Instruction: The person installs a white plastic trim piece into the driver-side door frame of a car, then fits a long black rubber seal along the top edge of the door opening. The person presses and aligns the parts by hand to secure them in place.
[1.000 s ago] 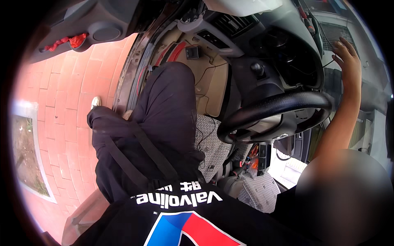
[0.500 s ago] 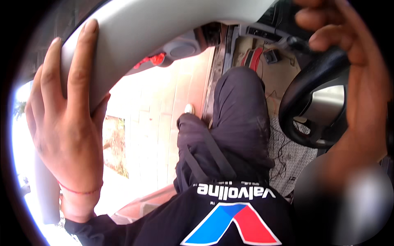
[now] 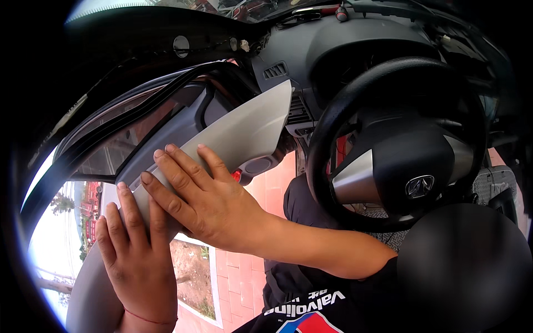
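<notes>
A long, pale grey trim panel [image 3: 247, 119] runs diagonally beside the dark frame of the door opening. My left hand [image 3: 136, 261] rests on its lower part at the lower left, fingers stretched upward along it; the thumb's grip cannot be made out. Just right of that, my right hand [image 3: 205, 205] lies over the same panel with its fingers spread flat and fingertips near the far edge. The right forearm crosses the lower middle of the view, over my dark-clothed legs.
The steering wheel [image 3: 321, 155] fills the right, below the dashboard [image 3: 277, 53], which has a small red-and-black object [image 3: 341, 15] on top. Behind the panel are the door [image 3: 166, 127] and a red item [image 3: 236, 175] in it. Brick paving [image 3: 244, 283] shows below.
My right hand has come from the upper right down and left onto the panel, beside the left hand. The view has turned, so wheel and dashboard show more fully.
</notes>
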Tool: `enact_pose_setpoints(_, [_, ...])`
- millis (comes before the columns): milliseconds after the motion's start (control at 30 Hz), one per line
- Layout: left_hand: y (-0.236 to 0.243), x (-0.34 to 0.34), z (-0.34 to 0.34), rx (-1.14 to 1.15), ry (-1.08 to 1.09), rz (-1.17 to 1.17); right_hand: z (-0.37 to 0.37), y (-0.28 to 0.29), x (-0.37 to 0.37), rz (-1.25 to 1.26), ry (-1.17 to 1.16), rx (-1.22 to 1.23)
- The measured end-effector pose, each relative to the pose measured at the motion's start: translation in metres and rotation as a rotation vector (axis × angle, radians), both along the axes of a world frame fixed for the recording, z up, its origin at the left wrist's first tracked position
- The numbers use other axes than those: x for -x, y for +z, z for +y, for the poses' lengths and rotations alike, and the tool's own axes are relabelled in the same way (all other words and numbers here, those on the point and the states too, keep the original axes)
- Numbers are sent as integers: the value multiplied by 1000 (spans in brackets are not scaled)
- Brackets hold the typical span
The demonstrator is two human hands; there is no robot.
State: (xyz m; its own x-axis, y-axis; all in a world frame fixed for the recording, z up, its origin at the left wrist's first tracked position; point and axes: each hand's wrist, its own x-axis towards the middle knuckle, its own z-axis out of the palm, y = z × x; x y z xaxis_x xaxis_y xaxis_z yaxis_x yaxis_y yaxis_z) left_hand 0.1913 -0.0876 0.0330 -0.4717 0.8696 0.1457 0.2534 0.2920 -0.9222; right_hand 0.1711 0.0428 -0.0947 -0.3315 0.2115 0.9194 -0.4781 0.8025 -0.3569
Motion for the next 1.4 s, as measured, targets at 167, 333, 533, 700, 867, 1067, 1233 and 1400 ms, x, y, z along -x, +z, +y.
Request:
enact_pose_setpoints(167, [10, -21, 13, 28, -103, -65, 7, 3, 0, 97, -23, 53])
enact_pose_setpoints(333, [-39, -53, -33, 73, -666, -1043, -3, -7, 1, 169, -1, 15])
enact_pose_setpoints(533, [-88, 11, -73, -1197, -45, -1530, 14, -11, -9, 188, 38, -45])
enact_pose_setpoints(700, [-65, 13, -111, -748, -481, -683, 15, -7, -4, 197, 64, 35])
enact_pose_setpoints(867, [-48, 18, -115, -915, -564, -832, 67, 36, -43, -162, 73, -180])
enact_pose_setpoints(1067, [-63, 44, -139, -981, -544, -775, 222, 124, -5, -1244, -361, -414])
enact_pose_setpoints(1233, [-56, 44, -133, -899, -413, -713, 221, 112, 76, -1631, -342, -432])
enact_pose_setpoints(1400, [-61, 60, -118, -825, -658, -818, 210, 66, 129, -1851, -488, -361])
